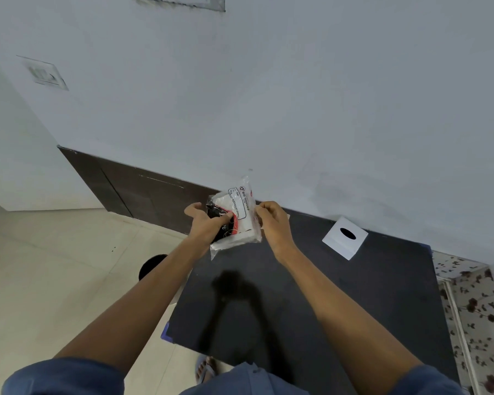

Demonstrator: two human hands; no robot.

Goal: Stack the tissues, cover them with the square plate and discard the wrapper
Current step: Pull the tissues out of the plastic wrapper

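A pack of white tissues in a clear plastic wrapper [240, 220] with red and black print is held in the air above the far left part of the black table [325, 295]. My left hand [208, 223] grips its left side, fingers curled over the printed end. My right hand [271, 220] pinches the wrapper's right edge. The white square plate [340, 240] with a dark oval hole lies flat on the table at the far right, near the wall.
A black round bin [151, 265] stands on the tiled floor left of the table, partly hidden by my left forearm. The wall runs close behind the table. A floral-patterned surface [474, 309] borders the table's right side.
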